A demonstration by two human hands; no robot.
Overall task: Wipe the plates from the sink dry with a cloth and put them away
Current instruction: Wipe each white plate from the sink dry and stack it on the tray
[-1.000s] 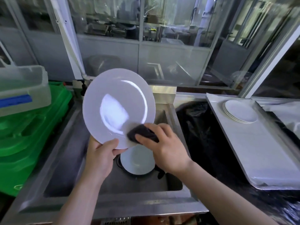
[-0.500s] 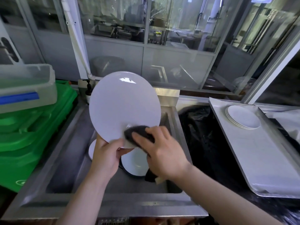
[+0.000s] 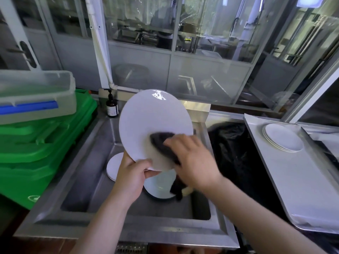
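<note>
Plate (image 3: 146, 123) gripped by left hand (image 3: 131, 176), right hand (image 3: 194, 160) pressing cloth (image 3: 163, 143)

Your left hand (image 3: 131, 177): bare, no glove, ring or watch | your right hand (image 3: 195, 162): bare, slightly blurred | your forearms: bare to the frame edge, no sleeve visible
</note>
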